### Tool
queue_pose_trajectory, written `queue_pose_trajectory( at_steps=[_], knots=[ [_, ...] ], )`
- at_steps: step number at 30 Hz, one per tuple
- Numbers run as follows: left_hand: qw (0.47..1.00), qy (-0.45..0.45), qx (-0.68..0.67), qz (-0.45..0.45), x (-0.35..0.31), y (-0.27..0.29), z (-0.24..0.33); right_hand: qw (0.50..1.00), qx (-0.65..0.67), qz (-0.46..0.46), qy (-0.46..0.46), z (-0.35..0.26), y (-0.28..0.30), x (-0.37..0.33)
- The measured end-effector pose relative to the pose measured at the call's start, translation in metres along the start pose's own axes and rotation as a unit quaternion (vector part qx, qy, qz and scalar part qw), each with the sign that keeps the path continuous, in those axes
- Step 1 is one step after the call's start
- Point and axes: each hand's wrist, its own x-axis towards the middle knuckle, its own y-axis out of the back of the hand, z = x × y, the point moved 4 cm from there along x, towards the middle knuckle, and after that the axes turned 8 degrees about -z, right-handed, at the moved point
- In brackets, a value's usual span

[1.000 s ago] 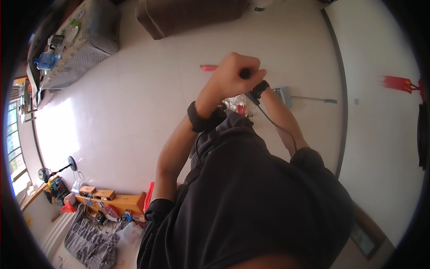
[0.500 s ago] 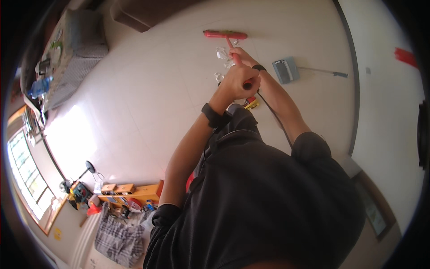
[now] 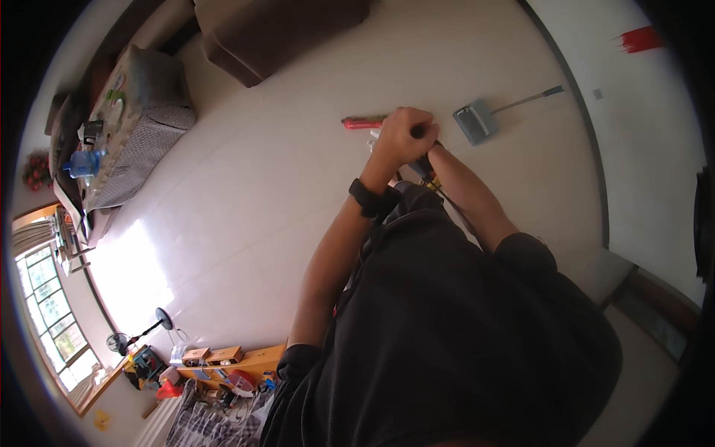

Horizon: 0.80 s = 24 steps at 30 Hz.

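My left hand is wrapped around the top end of a broom handle, and the handle's dark round end shows above the fist. Beyond that hand, the red broom head rests on the floor, partly covered by it. My right forearm reaches in behind the left hand, which hides the right fingers. White crumpled scraps lie beside the broom head, only partly visible. A grey-blue dustpan with a long handle lies on the floor to the right. By my feet is something yellow and dark.
A brown sofa-like piece stands at the far side. On the left is a cloth-covered table with a blue water jug. A fan and an orange wooden cabinet are at lower left. A white wall runs along the right.
The broom head has come nearer to me, and the left hand now covers part of it. The right hand has slipped out of sight behind the left. My view has shifted, showing more of the sofa.
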Motion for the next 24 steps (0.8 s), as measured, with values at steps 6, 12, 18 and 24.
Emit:
queue_pose_trajectory(
  at_steps=[6, 12, 18, 24],
  knots=[
    [0.999, -0.022, 0.001, -0.023, -0.031, 0.009, 0.007, 0.999, -0.033, -0.001, -0.001, -0.007, -0.010, -0.014],
    [0.995, -0.055, -0.030, -0.078, -0.015, 0.025, 0.074, 0.999, -0.025, 0.044, -0.012, 0.005, 0.032, -0.043],
    [0.978, -0.115, -0.129, -0.114, -0.006, -0.026, 0.098, 0.992, -0.016, 0.121, -0.027, 0.050, 0.067, -0.091],
    [0.964, -0.142, -0.116, -0.192, -0.070, -0.072, -0.011, 0.970, 0.057, 0.233, -0.032, 0.124, 0.017, -0.130]
  ],
)
